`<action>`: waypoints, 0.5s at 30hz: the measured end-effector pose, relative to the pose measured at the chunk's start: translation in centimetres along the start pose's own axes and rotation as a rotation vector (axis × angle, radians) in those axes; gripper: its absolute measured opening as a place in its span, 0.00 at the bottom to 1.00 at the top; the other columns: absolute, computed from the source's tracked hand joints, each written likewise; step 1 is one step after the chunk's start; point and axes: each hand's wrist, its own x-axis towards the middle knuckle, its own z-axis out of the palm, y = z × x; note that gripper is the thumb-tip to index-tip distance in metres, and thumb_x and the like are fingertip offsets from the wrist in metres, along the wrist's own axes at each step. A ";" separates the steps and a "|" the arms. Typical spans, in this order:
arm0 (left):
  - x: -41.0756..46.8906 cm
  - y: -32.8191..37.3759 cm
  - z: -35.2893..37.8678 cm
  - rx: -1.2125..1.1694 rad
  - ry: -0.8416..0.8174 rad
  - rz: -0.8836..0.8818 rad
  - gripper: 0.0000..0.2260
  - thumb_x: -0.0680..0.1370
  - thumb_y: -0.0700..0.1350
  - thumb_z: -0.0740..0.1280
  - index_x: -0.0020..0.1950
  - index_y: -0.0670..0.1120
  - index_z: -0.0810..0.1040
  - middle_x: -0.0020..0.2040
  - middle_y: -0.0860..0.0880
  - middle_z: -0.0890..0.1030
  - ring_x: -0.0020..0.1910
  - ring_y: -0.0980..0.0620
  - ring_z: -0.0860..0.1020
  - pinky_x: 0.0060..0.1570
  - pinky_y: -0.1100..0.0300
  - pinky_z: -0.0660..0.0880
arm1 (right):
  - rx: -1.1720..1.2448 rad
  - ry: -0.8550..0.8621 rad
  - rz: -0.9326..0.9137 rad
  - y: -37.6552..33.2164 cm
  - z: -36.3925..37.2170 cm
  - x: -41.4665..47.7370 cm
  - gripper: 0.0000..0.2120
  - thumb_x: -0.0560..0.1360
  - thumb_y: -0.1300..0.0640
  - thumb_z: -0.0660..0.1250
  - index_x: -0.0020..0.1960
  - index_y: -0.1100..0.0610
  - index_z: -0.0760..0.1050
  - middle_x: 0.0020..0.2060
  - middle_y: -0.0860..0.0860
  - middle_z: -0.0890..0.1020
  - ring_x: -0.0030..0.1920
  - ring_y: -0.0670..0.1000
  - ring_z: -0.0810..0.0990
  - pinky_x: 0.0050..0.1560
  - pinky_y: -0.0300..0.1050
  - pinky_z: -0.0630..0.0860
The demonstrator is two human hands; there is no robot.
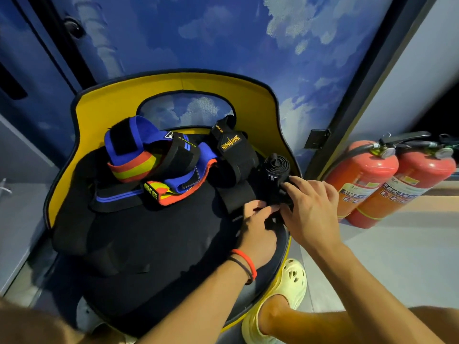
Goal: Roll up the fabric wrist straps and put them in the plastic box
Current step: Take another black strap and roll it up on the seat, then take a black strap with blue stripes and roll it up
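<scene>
Two hands are clamped on one rolled black strap [276, 173] at the right edge of the chair seat [154, 239], centre-right of frame. Its lower end is pinched by the left hand [258, 220]; the roll is gripped by the right hand [314, 209]. Long axis is laid up-down in frame, spiral end toward the top. Yellow backrest [99, 108] just behind, fire extinguishers [367, 175] near on the right. Bare seat is left lower centre. Loose straps [139, 157] are piled upper left.

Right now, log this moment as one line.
step: rolling | left hand: grips black strap | right hand: holds its roll | other straps: loose on seat | box: not seen
</scene>
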 end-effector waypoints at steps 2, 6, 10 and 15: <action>0.1 -0.1 0.3 -0.005 -0.015 0.014 0.28 0.75 0.27 0.60 0.63 0.56 0.79 0.69 0.59 0.67 0.65 0.61 0.71 0.63 0.74 0.67 | -0.016 0.012 -0.016 0.3 0.3 0.0 0.16 0.74 0.52 0.74 0.61 0.51 0.82 0.63 0.50 0.82 0.60 0.57 0.78 0.66 0.57 0.65; 1.0 -0.5 0.5 -0.131 0.029 -0.058 0.31 0.76 0.26 0.59 0.72 0.54 0.71 0.66 0.58 0.76 0.68 0.61 0.73 0.66 0.68 0.70 | -0.006 0.018 -0.016 0.5 0.9 0.1 0.14 0.77 0.54 0.70 0.63 0.52 0.83 0.63 0.51 0.82 0.62 0.57 0.78 0.71 0.57 0.65; 1.9 -0.3 0.8 -0.170 0.020 -0.082 0.31 0.75 0.24 0.58 0.74 0.46 0.71 0.68 0.53 0.76 0.67 0.59 0.74 0.57 0.77 0.71 | 0.011 0.025 -0.007 0.6 1.8 -0.2 0.15 0.76 0.56 0.72 0.63 0.52 0.83 0.63 0.51 0.82 0.62 0.58 0.77 0.71 0.59 0.66; 1.7 0.1 0.8 -0.156 -0.039 -0.098 0.30 0.75 0.24 0.58 0.73 0.47 0.71 0.69 0.52 0.74 0.66 0.59 0.74 0.56 0.76 0.71 | -0.001 0.008 0.015 0.3 1.3 -0.1 0.15 0.74 0.55 0.73 0.61 0.51 0.83 0.63 0.50 0.83 0.62 0.57 0.77 0.72 0.60 0.64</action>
